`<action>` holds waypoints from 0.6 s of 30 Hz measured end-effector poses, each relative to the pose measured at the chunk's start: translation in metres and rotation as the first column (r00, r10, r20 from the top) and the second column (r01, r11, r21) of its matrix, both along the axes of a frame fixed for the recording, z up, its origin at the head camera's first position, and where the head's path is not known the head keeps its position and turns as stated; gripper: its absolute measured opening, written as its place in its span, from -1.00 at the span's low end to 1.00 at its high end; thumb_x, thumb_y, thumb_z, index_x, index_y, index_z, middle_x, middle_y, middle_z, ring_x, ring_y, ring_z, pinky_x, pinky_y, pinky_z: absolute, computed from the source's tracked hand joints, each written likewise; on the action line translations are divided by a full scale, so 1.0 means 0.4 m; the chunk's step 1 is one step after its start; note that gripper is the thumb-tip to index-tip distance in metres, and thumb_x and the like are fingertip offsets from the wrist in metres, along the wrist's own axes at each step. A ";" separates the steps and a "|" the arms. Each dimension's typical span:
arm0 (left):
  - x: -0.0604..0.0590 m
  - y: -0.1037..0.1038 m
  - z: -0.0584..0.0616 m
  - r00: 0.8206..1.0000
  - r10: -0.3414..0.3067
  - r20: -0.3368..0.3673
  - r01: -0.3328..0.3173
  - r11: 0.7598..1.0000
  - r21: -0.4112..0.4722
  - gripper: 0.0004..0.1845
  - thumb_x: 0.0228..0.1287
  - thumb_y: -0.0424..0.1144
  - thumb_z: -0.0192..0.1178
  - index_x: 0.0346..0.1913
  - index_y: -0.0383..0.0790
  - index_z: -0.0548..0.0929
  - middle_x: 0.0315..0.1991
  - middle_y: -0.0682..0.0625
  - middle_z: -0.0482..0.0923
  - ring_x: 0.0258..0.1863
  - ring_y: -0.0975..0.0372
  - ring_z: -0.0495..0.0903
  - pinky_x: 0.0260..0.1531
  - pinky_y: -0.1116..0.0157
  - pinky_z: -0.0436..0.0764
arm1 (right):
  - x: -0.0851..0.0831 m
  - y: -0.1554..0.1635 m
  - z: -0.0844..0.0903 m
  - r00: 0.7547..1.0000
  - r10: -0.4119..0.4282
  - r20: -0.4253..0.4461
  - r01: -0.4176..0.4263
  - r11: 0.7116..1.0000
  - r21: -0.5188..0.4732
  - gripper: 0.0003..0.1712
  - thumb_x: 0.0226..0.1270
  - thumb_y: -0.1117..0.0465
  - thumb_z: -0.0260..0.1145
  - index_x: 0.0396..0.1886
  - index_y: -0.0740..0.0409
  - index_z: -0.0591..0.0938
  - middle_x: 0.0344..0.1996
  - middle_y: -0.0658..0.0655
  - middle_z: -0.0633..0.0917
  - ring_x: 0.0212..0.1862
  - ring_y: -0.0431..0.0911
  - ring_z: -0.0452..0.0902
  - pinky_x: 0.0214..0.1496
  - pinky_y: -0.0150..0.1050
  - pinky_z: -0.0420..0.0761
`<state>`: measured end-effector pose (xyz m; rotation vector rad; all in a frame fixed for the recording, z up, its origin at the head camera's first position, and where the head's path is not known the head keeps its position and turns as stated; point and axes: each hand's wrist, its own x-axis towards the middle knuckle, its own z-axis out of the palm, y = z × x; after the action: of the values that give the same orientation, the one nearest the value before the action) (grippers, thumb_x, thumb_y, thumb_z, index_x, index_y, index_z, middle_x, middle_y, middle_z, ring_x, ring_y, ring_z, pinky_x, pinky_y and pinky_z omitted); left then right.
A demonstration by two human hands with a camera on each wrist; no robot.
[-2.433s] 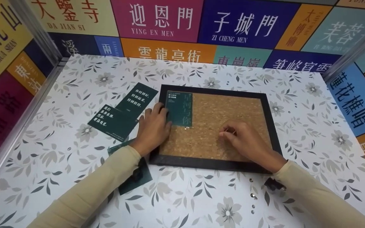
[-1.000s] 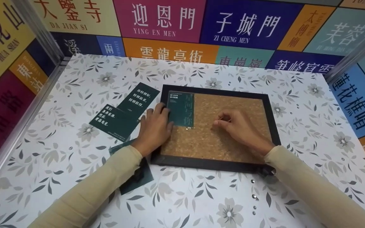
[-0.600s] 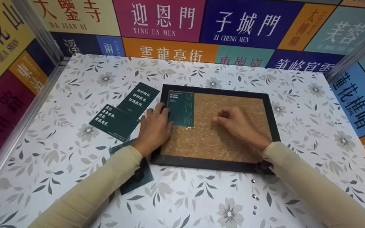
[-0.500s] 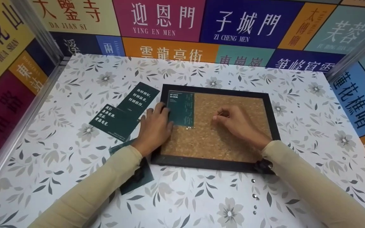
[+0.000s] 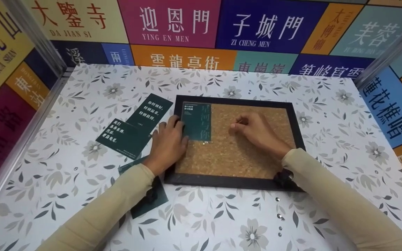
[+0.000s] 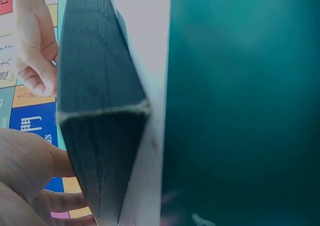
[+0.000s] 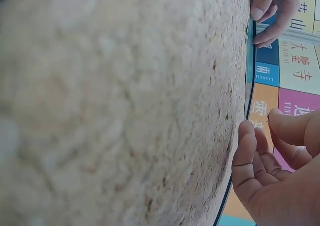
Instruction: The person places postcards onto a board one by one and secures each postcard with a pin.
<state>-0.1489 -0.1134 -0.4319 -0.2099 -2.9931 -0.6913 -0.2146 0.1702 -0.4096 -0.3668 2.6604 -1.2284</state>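
A black-framed cork board (image 5: 234,183) lies at the middle of the table. A dark teal card (image 5: 197,122) sits on its upper left corner, with a small shiny pin head (image 5: 205,142) at its lower edge. My left hand (image 5: 175,122) lies flat over the frame's left side, its fingers pressing the card's left edge. My right hand (image 5: 235,126) hovers low over the cork right of the card, thumb and forefinger pinched on a thin pin (image 7: 268,119). The right wrist view shows the cork (image 7: 125,106) close up and the left hand (image 7: 272,11) beyond it.
Two more teal cards (image 5: 149,113) (image 5: 123,136) lie left of the board, and a third card (image 5: 148,200) is partly under my left forearm. Several loose pins (image 5: 280,217) lie near the board's front right corner. Printed walls close three sides.
My right hand has moved left and away across the cork, toward the card, keeping its pinch. The left hand has stayed on the card's edge.
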 end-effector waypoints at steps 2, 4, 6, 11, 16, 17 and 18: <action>0.002 -0.001 -0.002 1.000 0.006 -0.001 -0.006 1.000 0.001 -0.47 0.59 -0.19 0.32 0.47 -0.35 0.59 0.56 -0.25 0.37 0.36 -0.28 0.47 0.23 -0.32 0.54 | -0.005 -0.003 -0.004 1.000 0.000 -0.004 0.000 1.000 -0.001 -0.87 0.61 0.26 0.42 -0.14 0.23 0.83 -0.20 0.15 0.81 -0.15 -0.06 0.56 -0.07 -0.21 0.53; 0.003 -0.002 -0.004 1.000 0.012 -0.012 -0.012 1.000 0.004 -0.47 0.57 -0.19 0.34 0.46 -0.36 0.60 0.55 -0.25 0.38 0.35 -0.29 0.47 0.23 -0.32 0.54 | -0.009 -0.007 -0.006 1.000 0.006 -0.005 -0.006 1.000 -0.008 -0.88 0.60 0.27 0.42 -0.14 0.23 0.83 -0.21 0.15 0.82 -0.16 -0.08 0.58 -0.08 -0.24 0.54; 0.004 -0.001 -0.004 1.000 0.016 -0.020 -0.016 1.000 0.008 -0.47 0.56 -0.20 0.34 0.45 -0.36 0.60 0.54 -0.25 0.40 0.35 -0.29 0.48 0.23 -0.32 0.54 | -0.012 -0.009 -0.008 1.000 0.011 -0.007 -0.011 1.000 -0.015 -0.88 0.60 0.27 0.43 -0.16 0.22 0.83 -0.22 0.14 0.83 -0.17 -0.09 0.61 -0.10 -0.27 0.55; 0.001 0.003 -0.007 1.000 0.011 -0.029 -0.011 1.000 0.009 -0.48 0.56 -0.20 0.35 0.44 -0.36 0.61 0.53 -0.25 0.41 0.34 -0.29 0.49 0.22 -0.32 0.55 | -0.017 -0.010 -0.014 1.000 0.012 -0.003 -0.013 0.999 -0.041 -0.88 0.60 0.28 0.43 -0.16 0.24 0.83 -0.23 0.16 0.85 -0.20 -0.09 0.67 -0.16 -0.32 0.59; -0.002 0.003 -0.006 1.000 0.006 -0.015 -0.006 1.000 0.004 -0.46 0.56 -0.19 0.34 0.47 -0.36 0.60 0.56 -0.26 0.39 0.36 -0.30 0.47 0.24 -0.32 0.54 | -0.023 -0.012 -0.018 1.000 0.005 -0.009 -0.005 0.999 -0.034 -0.87 0.61 0.28 0.42 -0.14 0.25 0.82 -0.21 0.15 0.83 -0.18 -0.08 0.63 -0.13 -0.27 0.59; -0.002 0.002 -0.006 1.000 0.006 -0.016 -0.006 1.000 0.005 -0.46 0.56 -0.19 0.34 0.46 -0.36 0.60 0.56 -0.27 0.38 0.37 -0.30 0.47 0.24 -0.33 0.53 | -0.025 -0.014 -0.018 1.000 0.006 -0.016 -0.007 1.000 -0.027 -0.87 0.61 0.27 0.42 -0.13 0.24 0.82 -0.20 0.15 0.82 -0.18 -0.08 0.62 -0.12 -0.26 0.58; -0.001 0.001 -0.006 1.000 0.008 -0.013 -0.008 1.000 0.006 -0.47 0.57 -0.19 0.34 0.47 -0.35 0.60 0.57 -0.27 0.38 0.38 -0.30 0.46 0.25 -0.34 0.52 | -0.027 -0.016 -0.018 1.000 0.009 -0.020 -0.010 1.000 -0.019 -0.87 0.61 0.27 0.42 -0.13 0.24 0.82 -0.20 0.14 0.82 -0.18 -0.08 0.61 -0.11 -0.25 0.58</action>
<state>-0.1493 -0.1130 -0.4342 -0.2020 -2.9775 -0.6954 -0.2253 0.1640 -0.4170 -0.3965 2.6620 -1.2553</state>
